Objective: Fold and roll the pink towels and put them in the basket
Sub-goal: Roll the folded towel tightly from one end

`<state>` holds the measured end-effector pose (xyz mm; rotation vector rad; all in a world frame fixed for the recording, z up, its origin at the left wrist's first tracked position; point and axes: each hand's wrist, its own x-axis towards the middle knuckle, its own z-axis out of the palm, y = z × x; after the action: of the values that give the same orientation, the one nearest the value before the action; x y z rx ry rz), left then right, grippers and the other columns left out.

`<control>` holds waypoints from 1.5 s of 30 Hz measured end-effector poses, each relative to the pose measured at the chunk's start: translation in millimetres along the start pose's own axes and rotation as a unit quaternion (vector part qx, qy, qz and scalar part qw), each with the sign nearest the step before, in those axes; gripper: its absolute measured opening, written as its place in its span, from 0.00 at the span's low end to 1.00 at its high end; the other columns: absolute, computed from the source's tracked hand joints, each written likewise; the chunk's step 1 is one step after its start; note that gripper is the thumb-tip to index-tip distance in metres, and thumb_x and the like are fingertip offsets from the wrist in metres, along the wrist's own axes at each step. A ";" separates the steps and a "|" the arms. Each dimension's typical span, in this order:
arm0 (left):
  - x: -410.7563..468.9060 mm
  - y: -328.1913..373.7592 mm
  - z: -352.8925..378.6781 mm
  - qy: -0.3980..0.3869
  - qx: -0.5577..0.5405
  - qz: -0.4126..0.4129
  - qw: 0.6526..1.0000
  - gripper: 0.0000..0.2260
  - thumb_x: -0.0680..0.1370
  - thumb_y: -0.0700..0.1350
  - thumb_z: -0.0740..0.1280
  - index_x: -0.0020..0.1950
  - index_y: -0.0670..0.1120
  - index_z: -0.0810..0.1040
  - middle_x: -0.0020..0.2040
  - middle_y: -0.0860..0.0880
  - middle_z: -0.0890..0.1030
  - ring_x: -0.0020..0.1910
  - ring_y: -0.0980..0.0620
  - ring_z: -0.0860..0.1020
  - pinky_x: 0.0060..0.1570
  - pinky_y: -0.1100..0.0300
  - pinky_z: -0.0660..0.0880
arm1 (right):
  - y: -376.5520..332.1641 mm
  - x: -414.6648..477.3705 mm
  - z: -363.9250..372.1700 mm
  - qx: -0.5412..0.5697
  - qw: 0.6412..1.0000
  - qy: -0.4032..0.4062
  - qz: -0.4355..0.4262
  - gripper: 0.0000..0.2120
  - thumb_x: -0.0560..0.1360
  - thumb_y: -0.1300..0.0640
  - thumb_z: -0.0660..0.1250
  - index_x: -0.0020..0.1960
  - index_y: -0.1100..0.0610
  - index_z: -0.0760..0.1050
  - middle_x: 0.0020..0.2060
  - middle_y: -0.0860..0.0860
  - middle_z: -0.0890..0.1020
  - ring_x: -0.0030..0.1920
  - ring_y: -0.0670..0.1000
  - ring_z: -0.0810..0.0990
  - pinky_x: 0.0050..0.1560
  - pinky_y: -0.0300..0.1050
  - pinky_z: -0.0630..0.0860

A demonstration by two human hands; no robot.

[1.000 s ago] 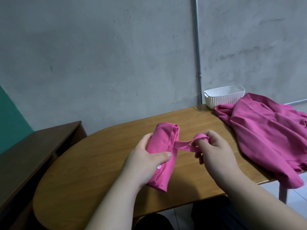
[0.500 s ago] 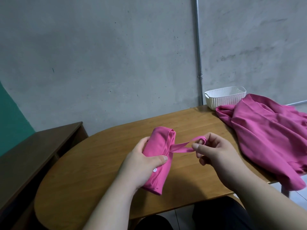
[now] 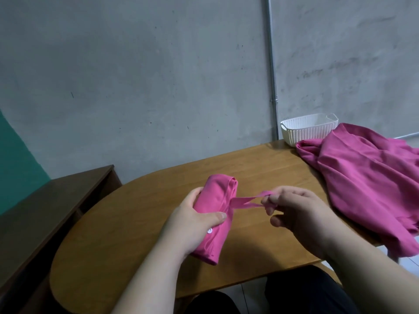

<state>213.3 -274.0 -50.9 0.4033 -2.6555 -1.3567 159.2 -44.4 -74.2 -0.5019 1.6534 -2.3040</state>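
While our left hand (image 3: 195, 219) grips the rolled towel (image 3: 215, 214), right hand (image 3: 292, 211) pinching the strap (image 3: 244, 201), we should keep tension.

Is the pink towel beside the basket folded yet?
Not folded: the towel lies loose and rumpled on the table, partly hiding the basket.

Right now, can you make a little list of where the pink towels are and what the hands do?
rolled towel: gripped by the left hand, over the table
right hand: pinches the thin strap coming off the rolled towel
loose towels: heaped at the table's right end
basket: white, behind the heap
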 end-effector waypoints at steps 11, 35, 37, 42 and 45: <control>-0.4 1.8 1.2 -0.010 0.020 0.002 1.000 0.34 0.68 0.56 0.79 0.70 0.66 0.67 0.56 0.58 0.79 0.46 0.52 0.83 0.46 0.49 0.83 | 1.6 4.7 -7.4 0.000 0.987 -0.160 0.012 0.15 0.62 0.55 0.75 0.32 0.61 0.71 0.31 0.57 0.67 0.29 0.50 0.64 0.29 0.41 0.59; -0.2 -8.0 -0.8 0.061 0.041 0.034 0.997 0.31 0.69 0.61 0.76 0.67 0.71 0.64 0.53 0.65 0.77 0.49 0.54 0.81 0.48 0.47 0.82 | -5.0 -4.5 -2.1 0.024 0.972 -0.216 0.085 0.06 0.80 0.59 0.67 0.46 0.62 0.77 0.41 0.63 0.81 0.20 0.46 0.62 0.22 0.34 0.56; -0.4 -7.5 -2.9 0.066 0.029 0.030 0.997 0.32 0.68 0.62 0.76 0.66 0.73 0.64 0.54 0.65 0.77 0.49 0.53 0.81 0.48 0.46 0.82 | -5.1 -1.7 -8.2 0.024 0.971 -0.222 0.084 0.07 0.73 0.60 0.74 0.44 0.61 0.76 0.35 0.61 0.75 0.23 0.47 0.63 0.23 0.35 0.58; -3.7 -4.3 2.5 0.083 0.025 0.038 0.996 0.31 0.69 0.59 0.76 0.68 0.71 0.65 0.56 0.64 0.78 0.50 0.55 0.80 0.48 0.49 0.82 | 4.9 7.9 3.5 -0.151 0.987 0.042 -0.041 0.17 0.71 0.72 0.71 0.34 0.53 0.73 0.27 0.50 0.70 0.25 0.48 0.64 0.29 0.41 0.60; -7.8 -1.1 12.6 0.080 0.026 0.043 0.995 0.32 0.70 0.59 0.76 0.69 0.71 0.65 0.56 0.64 0.78 0.50 0.57 0.80 0.46 0.52 0.81 | 17.1 14.3 13.2 -0.303 0.920 0.220 -0.116 0.12 0.74 0.65 0.69 0.40 0.49 0.73 0.26 0.45 0.74 0.28 0.47 0.70 0.32 0.43 0.65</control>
<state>218.0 -262.6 -59.2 0.3824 -2.5502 -1.1794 152.0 -67.0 -84.8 -0.3113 2.6890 -2.1252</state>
